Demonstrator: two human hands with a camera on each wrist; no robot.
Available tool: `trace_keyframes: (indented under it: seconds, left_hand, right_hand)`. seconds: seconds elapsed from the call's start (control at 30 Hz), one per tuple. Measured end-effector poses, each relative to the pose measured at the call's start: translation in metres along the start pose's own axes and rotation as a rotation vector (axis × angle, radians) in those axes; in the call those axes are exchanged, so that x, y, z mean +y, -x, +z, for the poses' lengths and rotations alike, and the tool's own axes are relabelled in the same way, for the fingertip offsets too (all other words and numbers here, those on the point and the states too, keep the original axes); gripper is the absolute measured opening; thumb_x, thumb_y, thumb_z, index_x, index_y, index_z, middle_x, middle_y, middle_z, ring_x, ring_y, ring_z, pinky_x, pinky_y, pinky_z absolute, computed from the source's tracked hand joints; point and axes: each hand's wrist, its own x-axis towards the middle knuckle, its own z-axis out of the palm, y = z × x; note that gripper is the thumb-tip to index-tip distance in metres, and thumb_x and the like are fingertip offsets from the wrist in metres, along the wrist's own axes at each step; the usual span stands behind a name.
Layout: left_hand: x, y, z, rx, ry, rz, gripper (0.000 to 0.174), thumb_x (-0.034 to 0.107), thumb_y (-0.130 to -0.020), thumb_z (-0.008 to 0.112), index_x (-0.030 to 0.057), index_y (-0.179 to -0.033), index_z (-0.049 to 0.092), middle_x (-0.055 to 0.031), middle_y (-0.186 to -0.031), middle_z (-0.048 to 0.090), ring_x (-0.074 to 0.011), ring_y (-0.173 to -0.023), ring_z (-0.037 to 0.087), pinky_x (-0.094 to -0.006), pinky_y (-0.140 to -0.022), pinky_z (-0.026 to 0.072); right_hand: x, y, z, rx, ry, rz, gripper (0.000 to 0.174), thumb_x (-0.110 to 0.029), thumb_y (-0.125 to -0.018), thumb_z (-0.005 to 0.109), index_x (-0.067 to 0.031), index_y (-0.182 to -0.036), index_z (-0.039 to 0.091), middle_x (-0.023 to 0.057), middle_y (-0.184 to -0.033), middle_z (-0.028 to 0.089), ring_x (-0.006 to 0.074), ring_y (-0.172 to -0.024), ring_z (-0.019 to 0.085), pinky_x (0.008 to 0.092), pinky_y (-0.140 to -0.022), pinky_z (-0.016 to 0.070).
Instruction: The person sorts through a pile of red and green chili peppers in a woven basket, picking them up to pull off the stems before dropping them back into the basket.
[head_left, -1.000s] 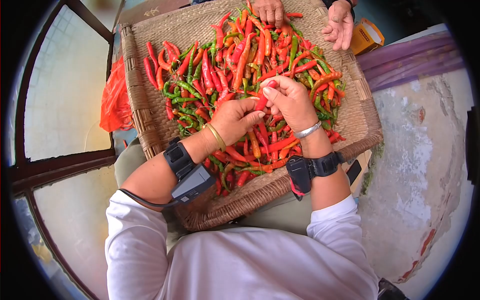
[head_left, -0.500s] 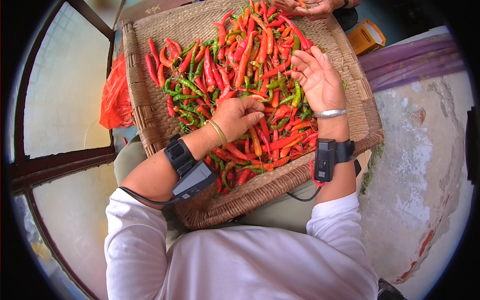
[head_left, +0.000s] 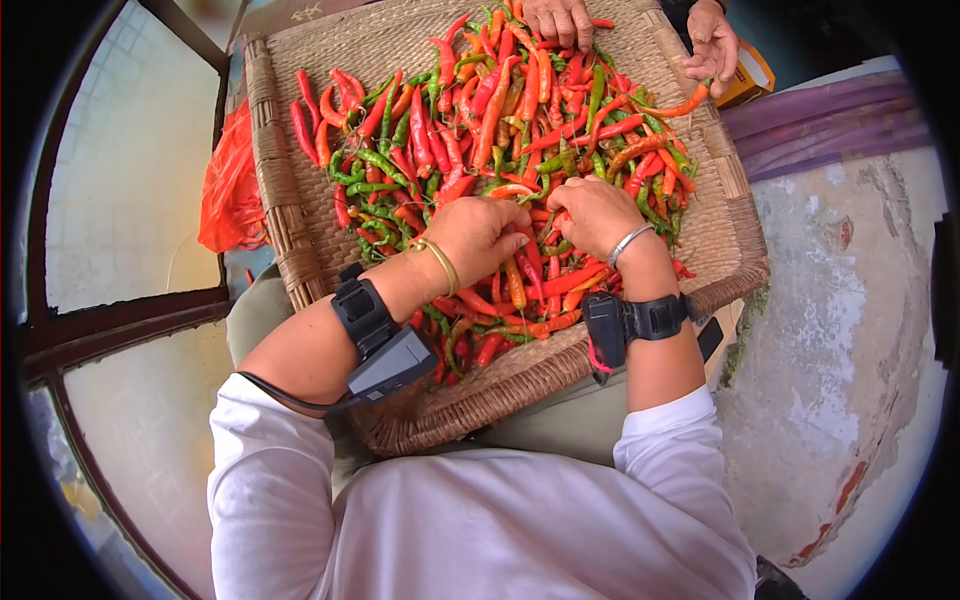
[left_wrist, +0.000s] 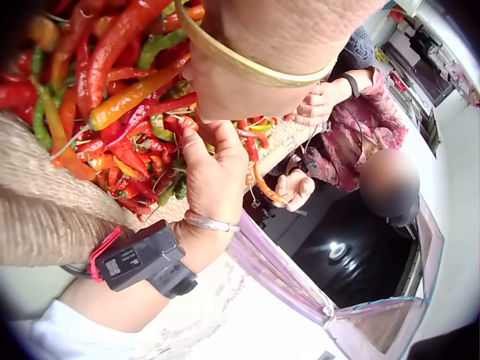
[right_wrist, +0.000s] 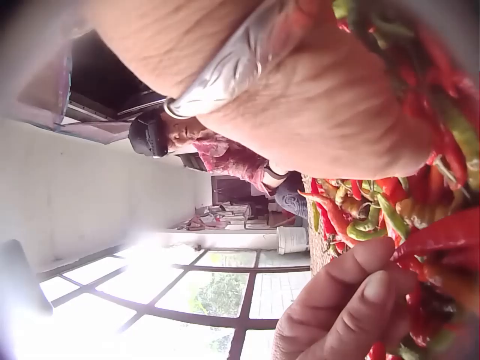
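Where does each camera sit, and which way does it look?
Head: on the head, looking down at the peppers, tray, left hand, right hand and the wearer's shirt.
Left wrist: looks past its own bangle to the right hand and another person.
Right wrist: looks past its bracelet to the left fingers and windows.
Shared: both wrist views show peppers and that other person.

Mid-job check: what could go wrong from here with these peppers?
The left hand and right hand work close together over the peppers, so they might bump.
The tray seems to rest on the lap; a shift could tip it.
The helper's hand has an orange pepper by the rim, which might drop outside.
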Motion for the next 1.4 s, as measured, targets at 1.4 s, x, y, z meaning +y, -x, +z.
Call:
trace_keyframes:
  seconds: [1.4]
  left_hand:
    - [0.006, -0.002, 0.003, 0.076, 0.123, 0.085, 0.028, 0.012, -0.074, 0.063, -0.0001, -0.097, 0.052, -0.0133, -0.076, 0.058, -0.0265, -0.073, 0.059, -0.0342, -0.064, 0.0463]
  right_hand:
    - [-0.036, 0.011, -0.012, 0.438, -0.443, -0.218, 0.025, -0.021, -0.08, 0.055, 0.0002, -0.068, 0.054, 0.017, -0.065, 0.051, 0.0336, -0.063, 0.054, 0.0408, -0.057, 0.0425]
